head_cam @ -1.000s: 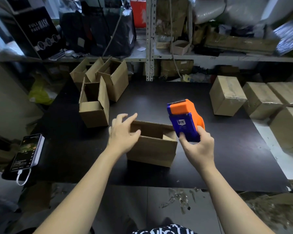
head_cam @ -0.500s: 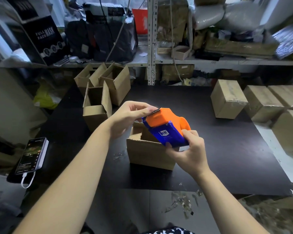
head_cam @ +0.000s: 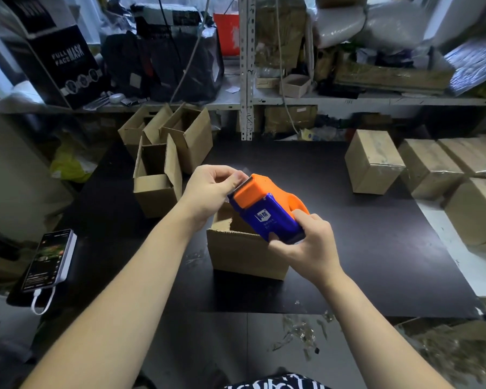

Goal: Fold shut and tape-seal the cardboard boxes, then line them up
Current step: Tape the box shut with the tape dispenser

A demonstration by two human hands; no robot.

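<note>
orange-and-blue tape dispenser [head_cam: 267,211] held over the open cardboard box [head_cam: 244,254] at mid-table, right hand [head_cam: 306,245] wrapped round its body, left hand [head_cam: 208,192] pinching the clear tape end [head_cam: 243,175] at the toothed blade. risks: fingertips sit right by those teeth, and a thin pinch could let the tape slip or fold onto itself. readable: a white chinese logo on the dispenser, too small to be sure of, and "full face mask" on the black carton [head_cam: 65,60].
</note>
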